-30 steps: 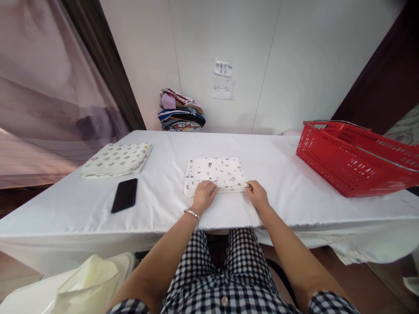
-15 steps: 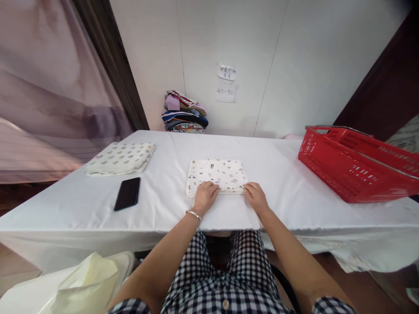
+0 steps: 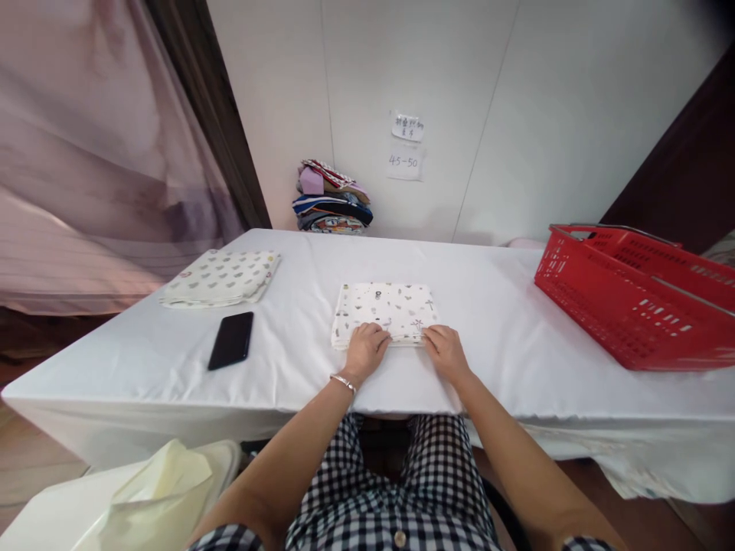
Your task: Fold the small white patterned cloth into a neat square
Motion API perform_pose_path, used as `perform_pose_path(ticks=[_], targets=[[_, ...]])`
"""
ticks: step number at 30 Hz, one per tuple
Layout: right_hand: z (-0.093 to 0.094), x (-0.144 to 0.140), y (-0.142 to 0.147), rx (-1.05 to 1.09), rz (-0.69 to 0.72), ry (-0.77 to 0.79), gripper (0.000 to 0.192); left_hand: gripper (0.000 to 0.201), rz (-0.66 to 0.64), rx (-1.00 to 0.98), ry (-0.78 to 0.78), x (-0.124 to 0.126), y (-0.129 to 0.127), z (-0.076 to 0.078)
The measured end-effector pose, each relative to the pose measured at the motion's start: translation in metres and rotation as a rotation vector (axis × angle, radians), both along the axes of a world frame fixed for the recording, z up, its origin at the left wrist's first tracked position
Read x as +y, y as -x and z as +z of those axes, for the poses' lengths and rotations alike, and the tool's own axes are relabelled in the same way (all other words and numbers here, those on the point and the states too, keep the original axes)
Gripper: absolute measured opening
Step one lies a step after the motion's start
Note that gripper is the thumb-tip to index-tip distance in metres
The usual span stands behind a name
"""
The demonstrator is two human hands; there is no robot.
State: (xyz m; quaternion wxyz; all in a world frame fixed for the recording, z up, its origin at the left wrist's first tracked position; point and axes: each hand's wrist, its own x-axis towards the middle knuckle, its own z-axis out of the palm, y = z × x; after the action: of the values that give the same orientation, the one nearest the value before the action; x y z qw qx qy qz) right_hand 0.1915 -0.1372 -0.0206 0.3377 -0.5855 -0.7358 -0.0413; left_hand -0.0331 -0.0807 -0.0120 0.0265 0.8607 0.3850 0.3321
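A folded white cloth (image 3: 384,306) with small printed figures lies flat on the table in front of me. My left hand (image 3: 366,348) rests on its near edge, fingers bent and closed on the layers left of the middle. Around that wrist is a silver bracelet. At the near right corner, my right hand (image 3: 446,350) pinches the same edge between thumb and fingers. Parts of the near edge are hidden under both hands. Further left lies a second folded cloth (image 3: 221,279), white with a grey print, touched by neither hand.
A black phone (image 3: 230,340) lies on the white-covered table (image 3: 298,329) to the left. At the right end stands a red plastic basket (image 3: 632,298). A stack of folded fabrics (image 3: 333,199) is against the back wall. Below left is a white container with a pale yellow bag (image 3: 166,490).
My right hand has slid a little inward along the near edge of the cloth. The left hand stays almost in place. The whole view has shifted slightly.
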Motion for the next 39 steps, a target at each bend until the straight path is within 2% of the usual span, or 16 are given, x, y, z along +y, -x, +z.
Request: perform_pose_path(ticks=[10, 14, 18, 25, 29, 32, 39], targets=[[-0.004, -0.003, 0.007, 0.020, 0.023, -0.029, 0.018, 0.010, -0.026, -0.044, 0.010, -0.003, 0.001, 0.000], [0.001, -0.002, 0.010, 0.009, 0.018, -0.011, 0.018, 0.012, -0.025, -0.055, 0.016, -0.005, 0.001, 0.001], [0.007, 0.004, 0.021, -0.029, 0.095, 0.035, 0.020, 0.013, -0.019, -0.049, 0.026, -0.005, 0.000, 0.001], [-0.007, 0.010, 0.032, 0.001, 0.099, -0.006, 0.019, 0.014, -0.048, -0.010, 0.027, -0.007, 0.007, 0.001], [-0.011, 0.011, 0.028, 0.019, 0.120, -0.028, 0.018, 0.018, -0.033, 0.079, 0.020, -0.008, 0.027, 0.005], [-0.012, 0.011, 0.027, 0.025, 0.126, -0.056, 0.018, 0.018, 0.020, 0.108, 0.025, -0.009, 0.052, 0.010], [-0.017, 0.012, 0.026, 0.042, 0.116, -0.104, 0.018, 0.012, 0.278, -0.110, 0.126, -0.005, 0.118, 0.006]])
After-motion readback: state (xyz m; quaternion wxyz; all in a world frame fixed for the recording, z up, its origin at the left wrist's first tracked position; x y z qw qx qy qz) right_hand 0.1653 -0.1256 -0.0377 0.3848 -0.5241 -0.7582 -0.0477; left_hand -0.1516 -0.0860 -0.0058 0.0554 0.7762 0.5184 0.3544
